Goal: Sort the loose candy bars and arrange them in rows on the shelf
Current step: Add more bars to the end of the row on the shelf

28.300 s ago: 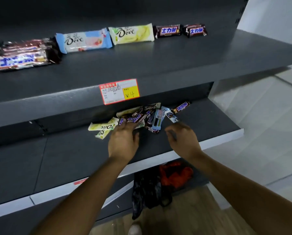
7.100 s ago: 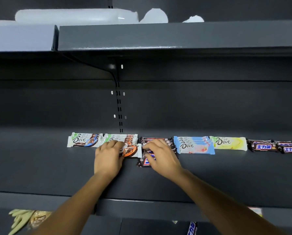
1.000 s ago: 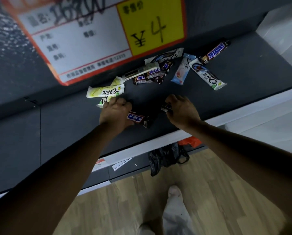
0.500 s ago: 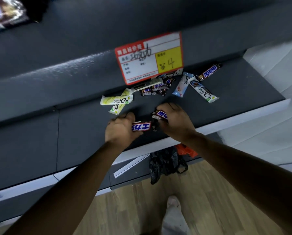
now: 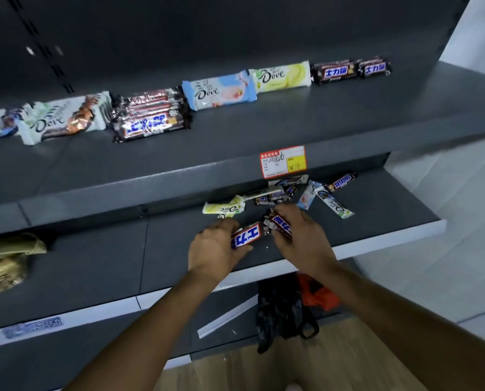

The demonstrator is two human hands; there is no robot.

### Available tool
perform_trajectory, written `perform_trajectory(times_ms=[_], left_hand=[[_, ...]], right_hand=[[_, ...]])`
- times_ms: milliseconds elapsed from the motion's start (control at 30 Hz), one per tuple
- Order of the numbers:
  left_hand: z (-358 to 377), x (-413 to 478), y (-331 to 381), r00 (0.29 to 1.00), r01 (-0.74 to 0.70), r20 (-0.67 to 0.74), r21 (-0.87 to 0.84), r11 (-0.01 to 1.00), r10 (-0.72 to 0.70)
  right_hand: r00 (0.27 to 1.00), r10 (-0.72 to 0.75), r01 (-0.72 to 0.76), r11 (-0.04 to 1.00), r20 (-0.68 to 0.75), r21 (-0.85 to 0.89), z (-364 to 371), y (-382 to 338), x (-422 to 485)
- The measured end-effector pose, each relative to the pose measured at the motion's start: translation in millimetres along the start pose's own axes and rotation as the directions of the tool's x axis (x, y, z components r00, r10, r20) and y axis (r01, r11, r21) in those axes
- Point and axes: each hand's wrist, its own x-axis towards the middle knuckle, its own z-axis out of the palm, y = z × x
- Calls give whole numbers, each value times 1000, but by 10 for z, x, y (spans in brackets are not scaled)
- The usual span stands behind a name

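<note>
My left hand (image 5: 214, 251) grips a brown Snickers bar (image 5: 245, 236) just above the lower shelf (image 5: 390, 215). My right hand (image 5: 303, 238) holds a second Snickers bar (image 5: 279, 222) beside it. Behind both hands lies a loose pile of candy bars (image 5: 275, 194), with a yellow Dove bar (image 5: 224, 208), a white Dove bar (image 5: 334, 203) and one more Snickers (image 5: 341, 181). On the upper shelf (image 5: 292, 122) sorted bars stand in a row: white Dove (image 5: 63, 119), a Snickers stack (image 5: 151, 117), blue Dove (image 5: 218, 90), yellow Dove (image 5: 282, 76) and two small Snickers stacks (image 5: 351, 69).
A red and yellow price tag (image 5: 283, 162) hangs on the upper shelf's front edge. A crumpled beige bag (image 5: 7, 263) lies at the lower shelf's left end. Dark and orange plastic bags (image 5: 289, 309) sit on the bottom shelf above the wooden floor.
The view has tilted up, bringing the upper shelf's sorted row into sight. Both hands have lifted slightly from the lower shelf, each still holding its Snickers bar.
</note>
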Motion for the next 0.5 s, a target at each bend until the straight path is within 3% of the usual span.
perform_trajectory(times_ms=[200, 300, 500], left_hand=[[-483, -186, 75, 994, -53, -93, -1, 999, 52], [-725, -242, 100, 982, -68, -178, -41, 997, 59], [-1203, -227, 99, 960, -6, -275, -230, 973, -59]], right_hand=[[999, 8, -7, 999, -35, 43, -317, -456, -12], [993, -58, 63, 997, -101, 50, -459, -683, 40], [949, -223, 211, 975, -225, -76, -632, -1044, 252]])
